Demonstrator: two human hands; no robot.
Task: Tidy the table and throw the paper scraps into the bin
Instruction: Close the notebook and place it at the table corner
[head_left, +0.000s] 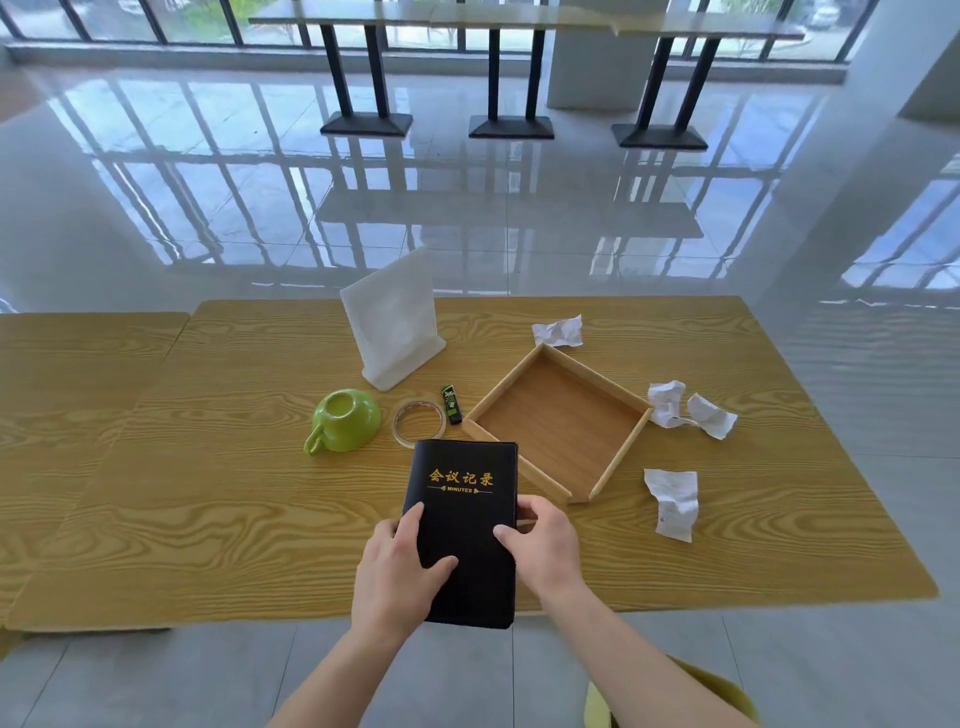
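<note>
A black notebook (464, 499) with gold lettering is at the near edge of the wooden table (208, 509). My left hand (397, 569) grips its lower left side and my right hand (543, 545) grips its right edge. Crumpled white paper scraps lie on the right: one at the back (558, 330), a pair (688, 410) beside the tray, and one nearer me (672, 501). An empty wooden tray (631, 402) sits right of the notebook.
A green cup (344, 426) lies upside down at the left, with a tape roll (418, 422) and a small green-black lighter (451, 404) next to it. A white stand (392, 317) is behind them. A yellow-green object (722, 686) sits on the floor at my right.
</note>
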